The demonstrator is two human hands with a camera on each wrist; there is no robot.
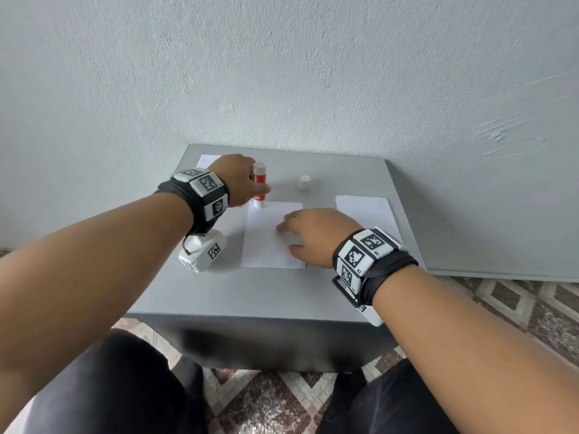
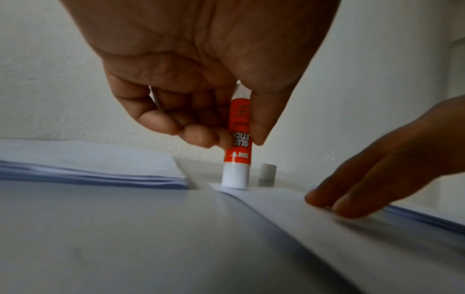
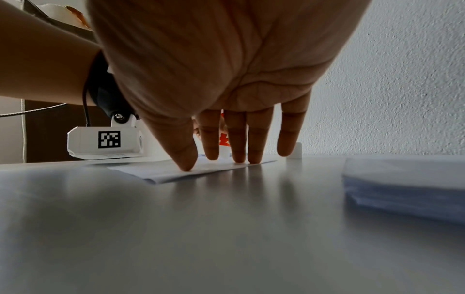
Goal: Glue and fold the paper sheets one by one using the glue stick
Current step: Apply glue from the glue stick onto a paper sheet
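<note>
A white paper sheet lies in the middle of the grey table. My left hand grips a red-and-white glue stick upside down, its open end on the sheet's far left corner. Thumb and fingers pinch the glue stick at its red label. My right hand lies flat on the sheet's right half, its straight fingertips pressing the paper down. The glue stick's white cap stands alone behind the sheet.
A stack of white sheets lies at the right of the table, seen as a stack in the right wrist view. Another pile sits at the far left corner. The wall stands close behind the table.
</note>
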